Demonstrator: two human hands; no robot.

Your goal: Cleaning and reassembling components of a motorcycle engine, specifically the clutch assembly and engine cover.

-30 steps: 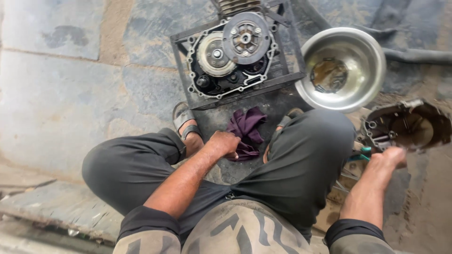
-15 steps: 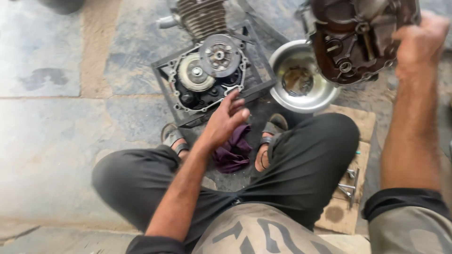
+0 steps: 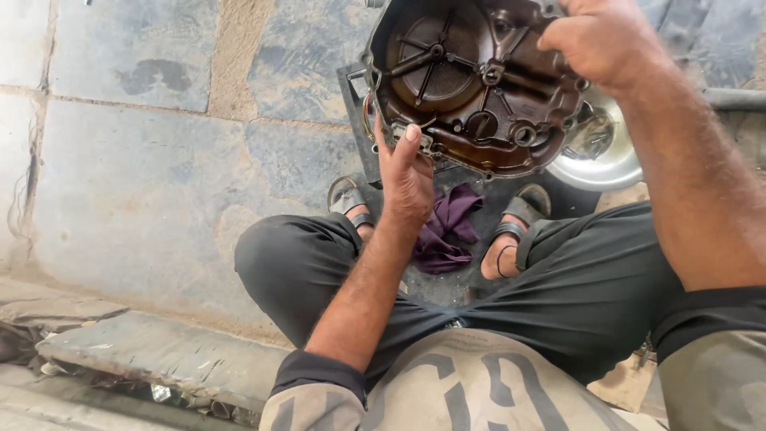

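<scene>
I squat on a stone floor and hold up a dark, oily engine side cover (image 3: pixel 471 88), its ribbed inner face turned to me. My right hand (image 3: pixel 602 40) grips its upper right edge. My left hand (image 3: pixel 405 172) holds its lower left edge, fingers against the rim. The cover hides most of the engine block behind it; only a dark corner of the block's tray (image 3: pixel 359 120) shows at the left.
A steel bowl (image 3: pixel 606 156) sits on the floor behind the cover at the right. A purple rag (image 3: pixel 447 227) lies between my sandalled feet. Broken stone slabs (image 3: pixel 152 355) and rubble line the lower left.
My right hand has lifted the engine cover from the right side to in front of me. My left hand has left the rag and taken the cover's lower edge. The view has tilted.
</scene>
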